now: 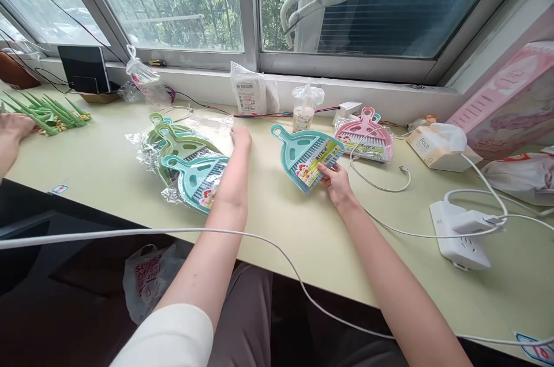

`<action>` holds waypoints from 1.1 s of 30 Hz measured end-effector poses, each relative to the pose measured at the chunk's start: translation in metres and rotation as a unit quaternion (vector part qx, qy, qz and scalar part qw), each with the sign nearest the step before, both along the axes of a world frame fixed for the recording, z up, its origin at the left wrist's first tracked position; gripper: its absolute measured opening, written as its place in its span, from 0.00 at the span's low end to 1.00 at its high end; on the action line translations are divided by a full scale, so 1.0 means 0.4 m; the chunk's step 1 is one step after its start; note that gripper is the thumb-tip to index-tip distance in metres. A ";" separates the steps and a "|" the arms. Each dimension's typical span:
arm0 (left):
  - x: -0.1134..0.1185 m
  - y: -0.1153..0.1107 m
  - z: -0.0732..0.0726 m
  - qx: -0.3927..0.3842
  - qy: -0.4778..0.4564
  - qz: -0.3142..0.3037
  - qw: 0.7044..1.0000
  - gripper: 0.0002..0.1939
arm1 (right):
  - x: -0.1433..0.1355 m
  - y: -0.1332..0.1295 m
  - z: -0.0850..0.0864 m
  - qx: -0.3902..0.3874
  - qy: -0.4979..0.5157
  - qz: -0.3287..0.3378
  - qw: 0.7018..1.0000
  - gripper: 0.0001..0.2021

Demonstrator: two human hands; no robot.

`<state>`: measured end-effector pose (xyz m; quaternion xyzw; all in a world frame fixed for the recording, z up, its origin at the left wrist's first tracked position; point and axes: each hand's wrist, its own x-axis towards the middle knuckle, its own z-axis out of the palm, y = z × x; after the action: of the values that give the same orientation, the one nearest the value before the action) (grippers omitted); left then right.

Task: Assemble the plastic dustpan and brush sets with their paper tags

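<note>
My right hand (338,185) grips a teal dustpan (287,150) by its lower right edge, at the yellow-green label. A brush lies nested in the pan, its bristles showing beside the label. My left hand (241,137) is closed farther back on the desk, at the end of a crumpled clear plastic bag (212,123); its fingertips are partly hidden. Left of that forearm lies a pile of wrapped dustpan sets, with a teal one (194,179) in front of a green one (184,145). A pink dustpan set (366,136) lies beyond my right hand.
A sealed drink cup (303,113) and a white packet (251,96) stand by the window. To the right are a tissue box (437,145) and a power strip (459,234) with loose cables. Another person's hand (17,124) is beside green stems (49,113) at left. A white cable (277,244) crosses in front.
</note>
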<state>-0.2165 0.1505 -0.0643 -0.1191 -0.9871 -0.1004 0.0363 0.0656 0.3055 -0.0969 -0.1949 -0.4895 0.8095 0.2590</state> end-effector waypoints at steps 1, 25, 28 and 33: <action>0.020 0.010 0.003 -0.001 0.005 -0.015 1.000 0.20 | -0.001 0.002 -0.001 0.000 0.003 0.000 1.000 0.18; 0.478 -0.121 0.034 0.026 0.060 -0.278 0.958 0.18 | 0.044 0.083 0.025 -0.040 0.038 -0.125 0.991 0.13; 0.471 -0.081 0.017 -0.008 -0.119 -0.412 0.903 0.30 | 0.052 0.093 0.026 -0.057 0.036 -0.134 0.989 0.13; 0.453 -0.001 0.002 0.021 -0.138 -0.467 0.873 0.53 | 0.051 0.107 0.025 -0.073 0.036 -0.147 0.986 0.14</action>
<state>-0.0353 0.1503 -0.0634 -0.5505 -0.8091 -0.1421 -0.1487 0.0859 0.3484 -0.0868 -0.2535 -0.3852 0.8030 0.3776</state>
